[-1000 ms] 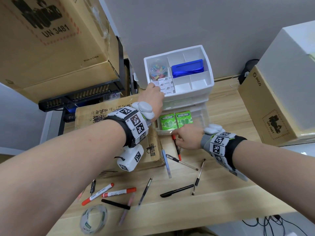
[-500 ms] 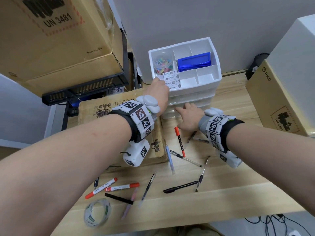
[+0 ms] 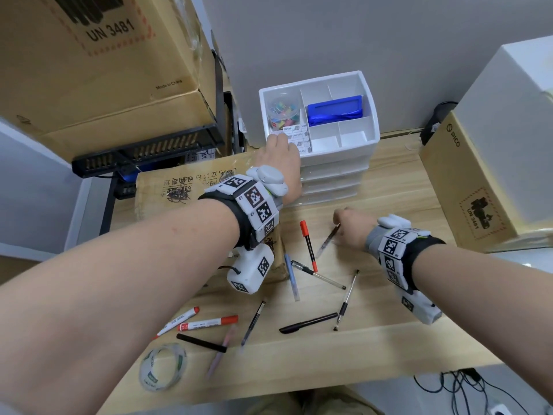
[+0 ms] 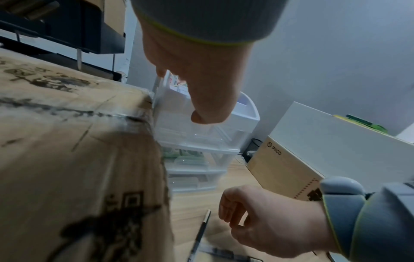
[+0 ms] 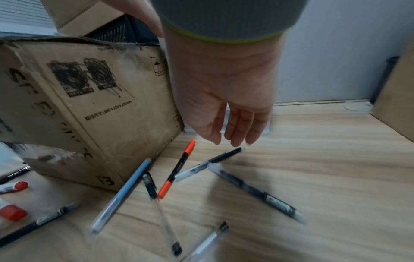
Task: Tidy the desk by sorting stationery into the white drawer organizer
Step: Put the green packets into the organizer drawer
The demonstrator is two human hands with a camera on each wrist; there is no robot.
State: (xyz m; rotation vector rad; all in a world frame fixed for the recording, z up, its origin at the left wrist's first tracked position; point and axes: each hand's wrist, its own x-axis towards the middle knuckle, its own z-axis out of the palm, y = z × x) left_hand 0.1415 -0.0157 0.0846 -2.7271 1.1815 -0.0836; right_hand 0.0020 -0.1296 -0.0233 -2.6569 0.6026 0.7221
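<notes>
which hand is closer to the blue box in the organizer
Left. The left hand holds the organizer at its front-left rim, near the blue box; the right hand is lower, over the desk.

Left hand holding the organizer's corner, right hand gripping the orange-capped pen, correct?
No. The right hand grips nothing: the right wrist view shows it open, the orange-capped pen lying free on the desk. The left hand does hold a corner of the organizer.

A lower drawer (image 3: 329, 188) of the white drawer organizer (image 3: 344, 151) (open a second ago, green packs showing) is now shut; the right hand (image 3: 353, 227) has drawn back over a dark pen (image 3: 327, 240)
</notes>
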